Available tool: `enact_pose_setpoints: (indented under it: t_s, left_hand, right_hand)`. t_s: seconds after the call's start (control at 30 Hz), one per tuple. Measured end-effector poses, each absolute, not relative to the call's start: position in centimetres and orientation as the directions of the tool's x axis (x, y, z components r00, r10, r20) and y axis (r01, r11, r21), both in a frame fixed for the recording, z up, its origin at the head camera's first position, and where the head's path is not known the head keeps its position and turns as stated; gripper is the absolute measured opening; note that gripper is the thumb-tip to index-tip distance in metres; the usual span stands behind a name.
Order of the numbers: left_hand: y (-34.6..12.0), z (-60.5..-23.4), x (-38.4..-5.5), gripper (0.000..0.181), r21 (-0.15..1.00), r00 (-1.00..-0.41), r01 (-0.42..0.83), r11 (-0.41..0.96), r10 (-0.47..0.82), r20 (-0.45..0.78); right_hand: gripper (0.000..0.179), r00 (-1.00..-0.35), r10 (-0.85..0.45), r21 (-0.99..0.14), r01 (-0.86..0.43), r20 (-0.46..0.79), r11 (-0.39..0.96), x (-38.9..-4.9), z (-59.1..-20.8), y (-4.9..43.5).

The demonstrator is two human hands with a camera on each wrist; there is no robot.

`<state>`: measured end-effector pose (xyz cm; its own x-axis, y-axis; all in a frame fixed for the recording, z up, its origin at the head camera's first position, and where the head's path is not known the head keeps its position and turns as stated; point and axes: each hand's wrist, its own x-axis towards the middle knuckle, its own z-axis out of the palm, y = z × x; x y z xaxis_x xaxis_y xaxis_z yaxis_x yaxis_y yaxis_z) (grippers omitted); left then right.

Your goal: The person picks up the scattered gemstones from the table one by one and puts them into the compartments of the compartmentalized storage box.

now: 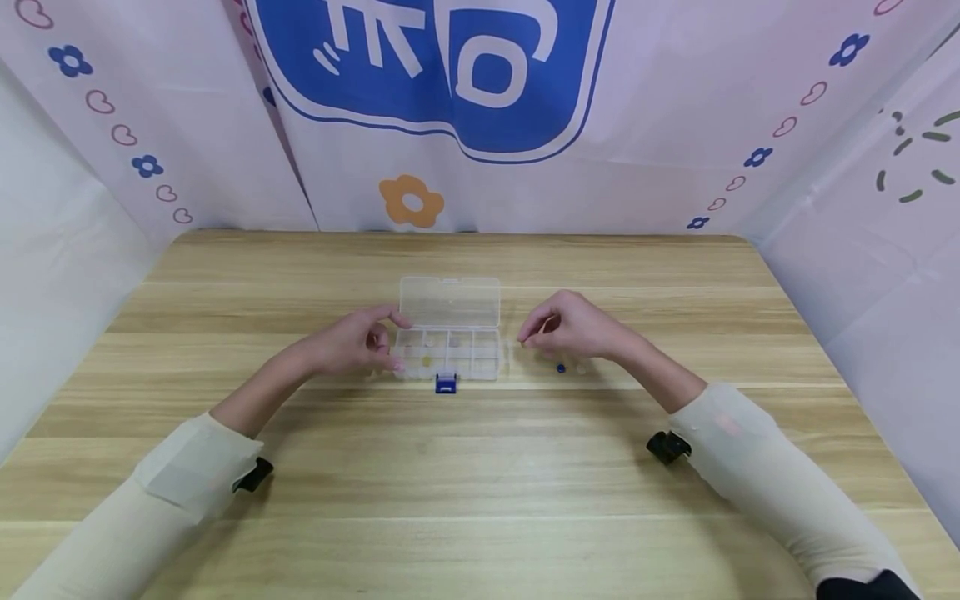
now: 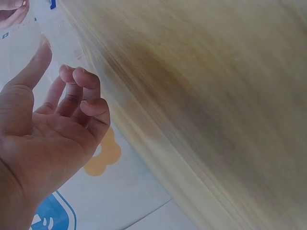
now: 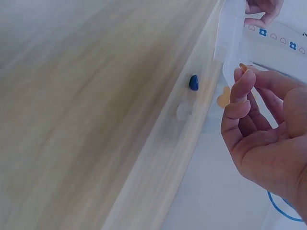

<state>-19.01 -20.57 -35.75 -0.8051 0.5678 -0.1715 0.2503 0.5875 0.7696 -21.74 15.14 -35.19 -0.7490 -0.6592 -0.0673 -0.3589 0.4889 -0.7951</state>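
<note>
A clear plastic compartment box [image 1: 486, 364] stands on the table with its lid [image 1: 450, 302] raised at the back and a blue latch [image 1: 446, 383] at the front. My left hand [image 1: 352, 340] holds the left end of the box, index finger at the back corner and thumb at the front corner. To the right of the box, my right hand [image 1: 570, 325] pinches a small orange piece [image 3: 243, 67] between thumb and index finger, above the table. A dark blue stone [image 3: 194, 82] and a clear whitish stone [image 3: 183, 111] lie beneath this hand.
A yellow piece [image 1: 426, 361] and some faint small pieces lie in the left compartments. The wood-grain table [image 1: 465, 483] extends to a printed white backdrop [image 1: 637, 192] at the back. Black wrist mounts [image 1: 667, 447] stick out from the sleeves.
</note>
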Motion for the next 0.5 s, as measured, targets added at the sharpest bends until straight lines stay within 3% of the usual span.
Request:
enact_pose_setpoints:
  t_s: [0.5]
  left_hand:
    - [-20.4, -35.5, -18.8, 0.056, 0.761, -0.808, 0.243, 0.602, 0.559, -0.184]
  right_hand:
    - [0.004, -0.717, -0.696, -0.828, -0.364, -0.043, 0.426, -22.0, -35.4, 12.4]
